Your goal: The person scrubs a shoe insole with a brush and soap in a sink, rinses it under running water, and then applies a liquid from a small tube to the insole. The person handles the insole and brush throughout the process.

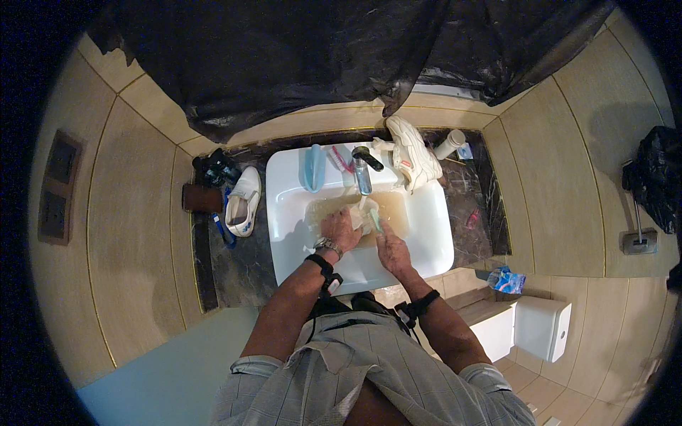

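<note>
Murky brownish water stands in the white washbasin [290, 242], under the running stream of the faucet [367, 158]. My left hand [340, 230] holds a pale, partly submerged item [358, 215], perhaps a shoe or its insole; the hand and the water hide much of it. In my right hand [393, 249] is a light green brush [375, 219], its head against or just beside that item. On the back right of the rim rests a cream sneaker [413, 152]. A white slip-on shoe [245, 202] lies on the counter to the left.
Along the basin's back rim are a blue plastic holder [314, 168] and a pink-handled brush [341, 160]. A white bottle [451, 144] stands at the right on the dark marble counter [469, 202]. A brown wallet-like item [201, 198] lies at the left. Black plastic sheeting [309, 58] hangs behind.
</note>
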The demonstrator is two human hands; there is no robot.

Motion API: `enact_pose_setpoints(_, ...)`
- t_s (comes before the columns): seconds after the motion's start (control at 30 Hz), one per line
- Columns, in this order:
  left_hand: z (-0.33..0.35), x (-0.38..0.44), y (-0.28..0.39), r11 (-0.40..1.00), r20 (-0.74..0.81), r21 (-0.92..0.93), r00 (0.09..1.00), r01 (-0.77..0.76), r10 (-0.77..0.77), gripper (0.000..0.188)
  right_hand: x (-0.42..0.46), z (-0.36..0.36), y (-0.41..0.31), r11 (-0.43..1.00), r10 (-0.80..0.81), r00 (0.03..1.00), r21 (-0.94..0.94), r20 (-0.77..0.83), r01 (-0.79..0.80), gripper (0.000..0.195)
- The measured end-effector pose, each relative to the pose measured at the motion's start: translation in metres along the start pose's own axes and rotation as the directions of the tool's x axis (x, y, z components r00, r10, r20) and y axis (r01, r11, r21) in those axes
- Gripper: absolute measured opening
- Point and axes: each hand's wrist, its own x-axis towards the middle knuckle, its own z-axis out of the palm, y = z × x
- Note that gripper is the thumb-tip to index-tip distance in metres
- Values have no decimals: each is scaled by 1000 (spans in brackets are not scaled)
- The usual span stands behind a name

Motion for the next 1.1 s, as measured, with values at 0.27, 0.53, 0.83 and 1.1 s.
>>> enact_pose_setpoints(0.27,-8,1,-10,999,12,30,1000,23,-23,54,26,14,-24,964,-56,995,-253,88,77,45)
enact_pose_setpoints(0.53,-13,-3,-26,997,45,43,997,58,-60,57,23,58,-12,984,-135,989,-125,-54,128,43)
enact_pose_setpoints(0.83,-18,6,-21,999,106,24,994,-23,20,59,54,54,-23,975,23,991,-216,-133,-52,42)
enact_pose_setpoints(1.1,-16,7,-32,999,154,43,988,-6,0,56,10,69,-47,982,11,997,-186,-80,-26,39)
